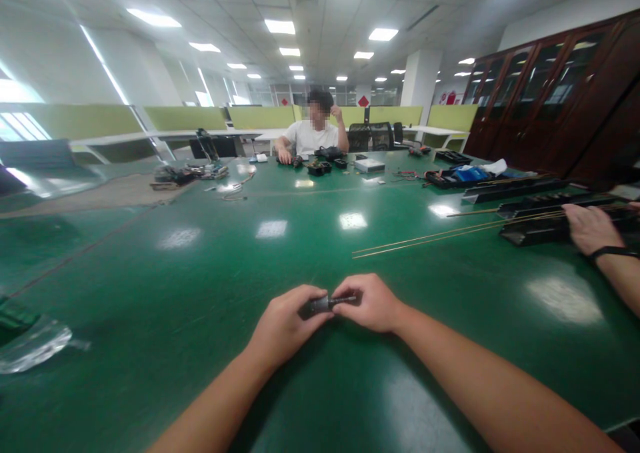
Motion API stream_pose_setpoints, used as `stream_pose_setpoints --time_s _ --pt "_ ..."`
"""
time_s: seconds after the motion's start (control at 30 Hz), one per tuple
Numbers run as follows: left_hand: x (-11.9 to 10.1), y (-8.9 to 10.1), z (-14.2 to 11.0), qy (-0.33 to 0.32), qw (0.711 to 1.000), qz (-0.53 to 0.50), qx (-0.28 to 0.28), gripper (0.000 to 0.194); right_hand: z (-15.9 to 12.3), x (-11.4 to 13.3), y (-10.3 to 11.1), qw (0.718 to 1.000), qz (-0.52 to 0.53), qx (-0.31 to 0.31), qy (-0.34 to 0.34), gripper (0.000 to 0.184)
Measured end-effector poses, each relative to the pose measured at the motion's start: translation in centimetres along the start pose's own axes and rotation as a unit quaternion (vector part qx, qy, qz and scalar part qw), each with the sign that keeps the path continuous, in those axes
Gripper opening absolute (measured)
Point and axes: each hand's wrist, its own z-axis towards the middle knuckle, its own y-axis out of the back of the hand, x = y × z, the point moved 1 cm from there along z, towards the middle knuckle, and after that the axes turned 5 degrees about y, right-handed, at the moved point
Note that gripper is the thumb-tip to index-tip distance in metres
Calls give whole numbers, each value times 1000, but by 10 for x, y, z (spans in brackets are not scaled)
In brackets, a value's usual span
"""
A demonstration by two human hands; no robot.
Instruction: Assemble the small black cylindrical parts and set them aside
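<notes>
Over the near middle of the table, my left hand [287,323] is closed around a small grey cylinder [320,304], which looks like a small motor. A thin dark shaft [344,300] sticks out of its right end. My right hand [370,302] is closed beside that end, its thumb and fingers pinched around the shaft. The fingers hide parts of the cylinder and shaft, so its exact kind is unclear.
Long thin rods [425,238] and black channel pieces [535,230] lie at right, near another person's hand [593,230]. A person in a white shirt [315,136] sits across the green table [225,246]. Clear plastic [37,346] lies at left.
</notes>
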Motion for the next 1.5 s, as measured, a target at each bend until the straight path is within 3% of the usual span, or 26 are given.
stream_pose_setpoints --time_s 1.5 --pt "6 5 0 -5 1000 11 -26 26 0 -5 2 1000 -6 -18 -19 12"
